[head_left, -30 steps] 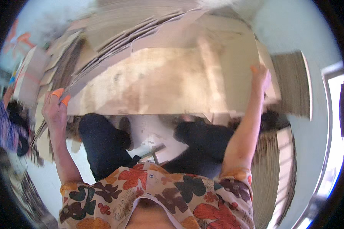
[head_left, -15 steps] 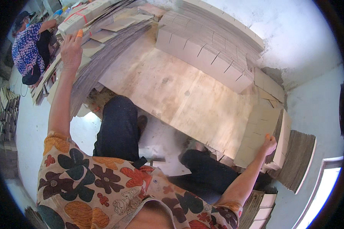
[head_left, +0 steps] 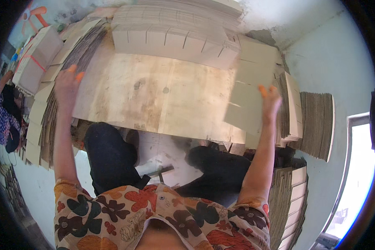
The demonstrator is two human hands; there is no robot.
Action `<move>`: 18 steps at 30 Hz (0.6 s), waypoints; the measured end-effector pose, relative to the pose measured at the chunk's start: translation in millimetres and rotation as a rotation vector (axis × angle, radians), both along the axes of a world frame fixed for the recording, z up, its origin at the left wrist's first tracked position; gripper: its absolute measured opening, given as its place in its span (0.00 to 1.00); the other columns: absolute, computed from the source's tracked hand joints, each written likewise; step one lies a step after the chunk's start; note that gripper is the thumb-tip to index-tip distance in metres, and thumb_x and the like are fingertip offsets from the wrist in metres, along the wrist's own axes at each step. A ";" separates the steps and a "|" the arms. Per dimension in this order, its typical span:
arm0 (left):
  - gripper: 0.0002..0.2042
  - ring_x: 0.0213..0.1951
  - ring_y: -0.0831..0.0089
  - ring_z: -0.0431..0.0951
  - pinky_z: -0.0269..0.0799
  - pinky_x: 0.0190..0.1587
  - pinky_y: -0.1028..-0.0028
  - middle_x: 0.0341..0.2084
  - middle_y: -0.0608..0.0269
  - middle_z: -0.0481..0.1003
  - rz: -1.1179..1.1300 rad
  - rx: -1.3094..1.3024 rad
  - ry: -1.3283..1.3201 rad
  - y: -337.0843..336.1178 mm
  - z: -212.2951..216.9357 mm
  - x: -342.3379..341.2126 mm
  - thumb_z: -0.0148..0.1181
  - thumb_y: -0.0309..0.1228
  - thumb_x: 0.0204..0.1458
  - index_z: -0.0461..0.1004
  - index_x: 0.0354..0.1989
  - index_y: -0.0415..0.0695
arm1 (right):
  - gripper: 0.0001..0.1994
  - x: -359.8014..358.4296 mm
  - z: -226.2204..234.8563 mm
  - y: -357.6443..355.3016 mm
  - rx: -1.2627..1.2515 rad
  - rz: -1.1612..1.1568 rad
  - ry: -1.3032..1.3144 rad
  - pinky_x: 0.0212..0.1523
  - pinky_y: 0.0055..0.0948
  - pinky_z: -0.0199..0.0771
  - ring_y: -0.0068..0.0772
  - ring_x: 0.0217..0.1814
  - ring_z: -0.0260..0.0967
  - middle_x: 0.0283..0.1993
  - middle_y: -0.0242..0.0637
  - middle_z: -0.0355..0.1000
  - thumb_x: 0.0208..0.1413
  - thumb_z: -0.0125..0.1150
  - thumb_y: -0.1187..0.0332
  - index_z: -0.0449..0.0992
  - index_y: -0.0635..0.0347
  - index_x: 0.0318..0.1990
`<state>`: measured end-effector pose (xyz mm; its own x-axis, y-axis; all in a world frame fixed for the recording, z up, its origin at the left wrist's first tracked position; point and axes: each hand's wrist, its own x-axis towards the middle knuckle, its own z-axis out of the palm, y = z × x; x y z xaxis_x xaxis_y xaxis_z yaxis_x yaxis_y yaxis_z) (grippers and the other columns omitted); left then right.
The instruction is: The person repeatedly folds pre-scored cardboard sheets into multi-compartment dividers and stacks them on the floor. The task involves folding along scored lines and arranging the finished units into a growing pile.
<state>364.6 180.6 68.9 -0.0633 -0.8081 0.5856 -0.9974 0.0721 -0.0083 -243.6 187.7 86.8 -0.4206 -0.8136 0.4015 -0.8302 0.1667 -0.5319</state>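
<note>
My right hand (head_left: pixel 271 100), with an orange cover on a fingertip, is closed on the edge of a slotted cardboard sheet (head_left: pixel 241 98). That flat beige sheet has short slits along it and lies over the right end of the wooden board (head_left: pixel 187 91). My left hand (head_left: pixel 66 87), slightly blurred, hovers beside the left stack of cardboard sheets (head_left: pixel 77 50). Two orange-covered fingertips stand apart on it, and I see nothing between them; its other fingers are partly hidden.
Upright slotted cardboard pieces (head_left: pixel 171 39) stand in a row along the board's far side. More cardboard stacks (head_left: pixel 316 125) lean at the right by the wall. A strapped white bundle (head_left: pixel 37 58) lies on the left pile. Another person (head_left: pixel 4 116) is at the far left.
My view has turned left. My left hand has come off the bundle and left pile toward the board. My right hand has moved forward with the slotted cardboard sheet.
</note>
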 end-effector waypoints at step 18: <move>0.24 0.50 0.60 0.65 0.64 0.50 0.63 0.44 0.59 0.69 -0.653 0.215 0.074 -209.6 -54.9 -362.9 0.64 0.26 0.41 0.65 0.49 0.44 | 0.21 87.8 -7.2 -7.7 0.193 0.473 0.223 0.24 0.40 0.69 0.47 0.25 0.71 0.27 0.49 0.71 0.48 0.57 0.71 0.64 0.67 0.51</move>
<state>1.7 -29.0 14.0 -0.5421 -0.7167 0.4386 -0.7465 0.6504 0.1401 -155.7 180.0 79.6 0.0865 -0.9608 0.2635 -0.9272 -0.1744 -0.3315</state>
